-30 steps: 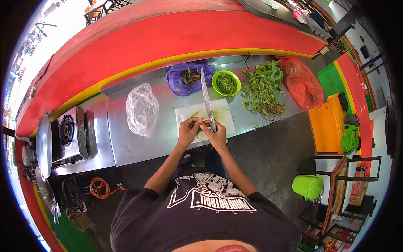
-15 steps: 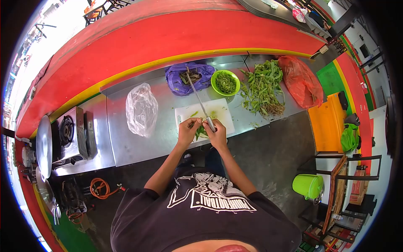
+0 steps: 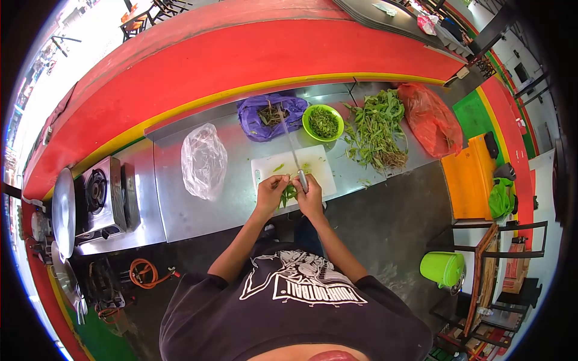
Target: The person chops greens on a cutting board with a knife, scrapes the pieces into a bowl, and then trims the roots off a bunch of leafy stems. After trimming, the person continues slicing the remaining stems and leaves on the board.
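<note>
**Greens Pinched Between Two Hands at the Board's Near Edge**

Head view, looking straight down past a black printed shirt. Left hand (image 3: 272,191) curled, fingertips pinching a small bunch of green leafy stems (image 3: 288,194). Right hand (image 3: 310,195) closed around the handle of a long steel-bladed knife (image 3: 291,144), blade slanting away over the board. Bunch held between the two hands and touching both, at the near edge of a white rectangular plastic cutting board (image 3: 265,165). Hands close together, thumbs nearly meeting. Cannot tell whether the blade's heel rests on the stems.

Beyond the board, a crumpled purple plastic bag (image 3: 250,117) with dark scraps inside, the knife tip reaching toward it. Just beside that, a round bright-green plastic bowl (image 3: 305,123) of chopped greens. Farther right, a loose heap of uncut green stalks (image 3: 376,129) against a red plastic bag (image 3: 430,117). Left of the board, a crumpled clear plastic bag (image 3: 203,159) on the stainless steel counter (image 3: 180,204). Well apart at far left, a steel gas stove (image 3: 99,192).
</note>
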